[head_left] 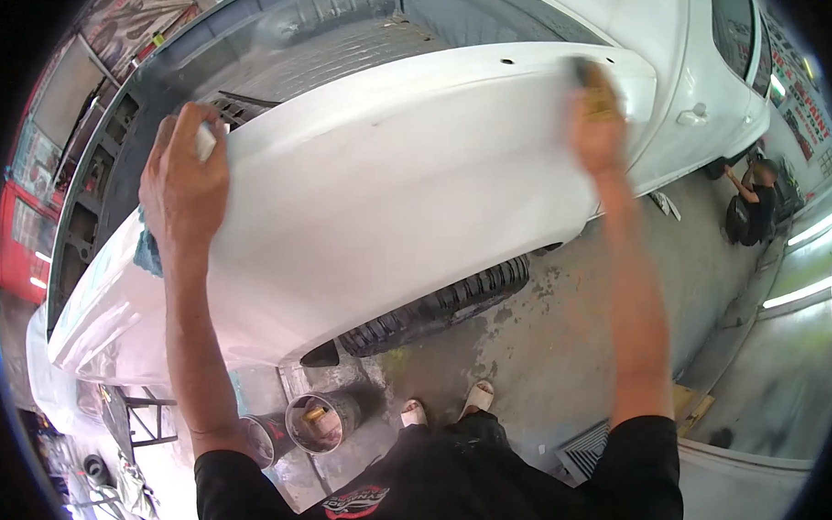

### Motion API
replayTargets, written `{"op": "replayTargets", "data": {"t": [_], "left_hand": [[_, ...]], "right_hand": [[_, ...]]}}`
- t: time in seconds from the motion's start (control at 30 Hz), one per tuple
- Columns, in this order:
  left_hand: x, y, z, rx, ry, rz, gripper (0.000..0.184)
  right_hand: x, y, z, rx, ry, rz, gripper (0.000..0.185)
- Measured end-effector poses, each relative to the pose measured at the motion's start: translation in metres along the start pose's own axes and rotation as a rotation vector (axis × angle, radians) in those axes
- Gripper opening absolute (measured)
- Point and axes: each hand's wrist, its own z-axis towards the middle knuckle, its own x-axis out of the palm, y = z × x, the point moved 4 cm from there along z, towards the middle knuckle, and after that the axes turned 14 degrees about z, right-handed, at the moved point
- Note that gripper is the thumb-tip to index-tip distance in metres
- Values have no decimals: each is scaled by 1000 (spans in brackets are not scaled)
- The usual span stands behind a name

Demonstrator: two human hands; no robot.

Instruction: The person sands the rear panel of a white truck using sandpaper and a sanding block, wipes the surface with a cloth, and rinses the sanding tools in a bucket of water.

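Note:
The white side panel of a pickup truck (391, 186) stretches across the view in front of me. At the left end of its top edge my left hand (185, 179) is closed around a small white piece (206, 142), mostly hidden by the fingers. A blue-green cloth (148, 251) shows on the panel just below that hand. My right hand (600, 143), smeared by motion, is at the panel's upper right part. It grips a yellow-and-black block (598, 94), whose exact kind the blur hides.
Beneath the panel is a black tire (442, 307). Two buckets (323, 422) stand on the floor, the nearer one with things inside. A metal stand (140, 420) is at lower left. Another person (755, 203) crouches at the far right beside the truck's front.

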Motion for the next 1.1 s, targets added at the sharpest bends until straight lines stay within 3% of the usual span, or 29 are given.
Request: {"op": "replayTargets", "data": {"t": [0.03, 0.07, 0.13, 0.2, 0.23, 0.27, 0.3, 0.4, 0.53, 0.6, 0.67, 0.7, 0.73, 0.8, 0.87, 0.93, 1.0, 1.1], "left_hand": [[0, 0, -1, -10, 15, 10, 11], [-1, -1, -1, -20, 29, 21, 11], [-2, 6, 0, -40, 46, 32, 11], [-3, 2, 0, -43, 60, 14, 12], [-4, 2, 0, -48, 82, 17, 12], [-5, 3, -2, -49, 74, 12, 12], [-4, 4, -3, -48, 66, 7, 12], [-1, 4, 0, -23, 48, -16, 12], [0, 3, -1, -51, 34, 3, 12], [0, 3, -1, -44, 65, 40, 11], [-1, 7, 0, -42, 67, 46, 11], [-1, 7, 1, -32, 59, 35, 12], [-1, 6, -1, -14, 63, 23, 14], [0, 7, -2, -5, 38, -8, 14], [1, 7, -2, 9, 23, -25, 15], [5, 11, -3, -5, 18, -27, 15], [7, 12, -2, 5, 4, 5, 15], [6, 9, -3, 6, 15, 57, 12]], "right_hand": [[-36, -20, 16, 170, -3, -242, 38], [-40, -4, 25, 33, 57, -434, 35], [11, 23, 26, 158, 79, -218, 28], [102, 109, 5, -76, 104, 45, 18], [136, 146, -3, -162, 228, 23, 32], [155, 183, 2, -149, 459, 61, 32], [160, 196, -1, -163, 465, -25, 34], [105, 121, 1, -149, 305, 119, 32], [-40, -33, 49, 365, 112, -420, 28], [-14, -21, 38, 457, -11, -344, 32], [64, -12, 9, -277, 27, -672, 39], [115, 73, -17, -207, 42, -248, 41], [163, 144, -39, -213, 141, -17, 43], [213, 231, -71, -254, 356, 236, 49], [221, 212, -91, -404, 347, 154, 53], [151, 155, -70, -416, 526, 182, 56], [88, 85, -60, -349, 272, -36, 54], [37, 40, -41, -228, -49, -297, 45]]}}
